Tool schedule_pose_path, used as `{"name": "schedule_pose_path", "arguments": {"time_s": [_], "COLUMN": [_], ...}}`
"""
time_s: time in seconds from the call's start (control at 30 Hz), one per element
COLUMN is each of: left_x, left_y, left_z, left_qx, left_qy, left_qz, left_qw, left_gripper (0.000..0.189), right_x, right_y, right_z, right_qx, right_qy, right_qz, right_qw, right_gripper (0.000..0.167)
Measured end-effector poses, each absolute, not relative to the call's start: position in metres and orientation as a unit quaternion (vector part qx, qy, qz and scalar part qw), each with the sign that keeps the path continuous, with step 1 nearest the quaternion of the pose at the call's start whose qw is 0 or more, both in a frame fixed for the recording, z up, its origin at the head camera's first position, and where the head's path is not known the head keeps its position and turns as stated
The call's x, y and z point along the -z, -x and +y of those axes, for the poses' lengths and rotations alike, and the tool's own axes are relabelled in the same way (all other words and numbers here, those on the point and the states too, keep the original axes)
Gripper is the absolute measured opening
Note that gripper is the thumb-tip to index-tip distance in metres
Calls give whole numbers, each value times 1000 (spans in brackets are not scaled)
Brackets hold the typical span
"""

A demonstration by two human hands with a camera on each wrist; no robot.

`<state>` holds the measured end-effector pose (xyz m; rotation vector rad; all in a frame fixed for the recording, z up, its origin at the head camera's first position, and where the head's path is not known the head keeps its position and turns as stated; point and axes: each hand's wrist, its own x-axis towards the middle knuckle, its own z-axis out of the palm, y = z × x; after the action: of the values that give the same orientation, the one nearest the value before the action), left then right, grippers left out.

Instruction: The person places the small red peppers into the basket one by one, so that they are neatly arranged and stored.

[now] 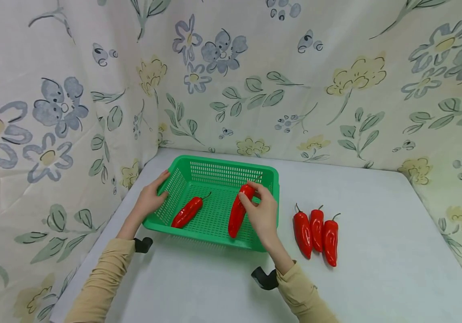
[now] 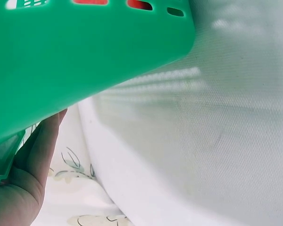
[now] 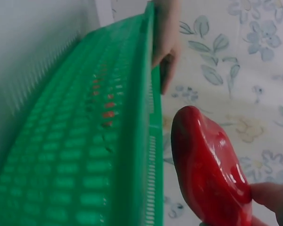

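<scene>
Holding a glossy red pepper (image 1: 237,217) by one end over a green basket (image 1: 215,213)

Reading the clock from the basket's centre, twelve farthest away: the right hand (image 1: 265,211) has thumb and fingers clamped on the pepper's stem end, tip hanging toward six, inside the rim at four o'clock. The right wrist view shows pepper and rim apart; its height above the basket floor I cannot tell. The left hand (image 1: 150,197) grips the rim at nine o'clock.

Slick skin is probably the main risk: with all the hold at one end, the pepper could twist from the pinch, or its free tip could swing into the near wall. Let go too high, it might bounce and roll toward the loose pepper (image 1: 188,212) at eight o'clock. A hard pull by the left hand could slide or tip the basket on the white table (image 1: 376,233) and spoil the landing. Outside, at four o'clock, three peppers (image 1: 317,231) lie side by side; a careless right sleeve (image 1: 305,294) could scatter them.
</scene>
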<state>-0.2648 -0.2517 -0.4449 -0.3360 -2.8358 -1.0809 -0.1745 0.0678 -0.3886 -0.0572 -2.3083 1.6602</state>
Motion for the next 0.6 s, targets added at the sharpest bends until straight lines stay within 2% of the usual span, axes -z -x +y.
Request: {"name": "schedule_pose_path", "arguments": {"time_s": [0.27, 0.6], "left_x": [446, 445], "left_y": [265, 264], "left_z": [-252, -252], "left_qx": [354, 355], "left_qy": [111, 108], "left_qz": [-928, -928], "left_qw": [35, 36], "left_gripper": [62, 62], "right_x": [409, 422], "right_y": [184, 192], "right_z": [39, 16], "right_qx": [-596, -574], "right_qy": [34, 32], "right_qz": [-782, -797], "right_qw": [180, 187], "right_gripper": [37, 33]}}
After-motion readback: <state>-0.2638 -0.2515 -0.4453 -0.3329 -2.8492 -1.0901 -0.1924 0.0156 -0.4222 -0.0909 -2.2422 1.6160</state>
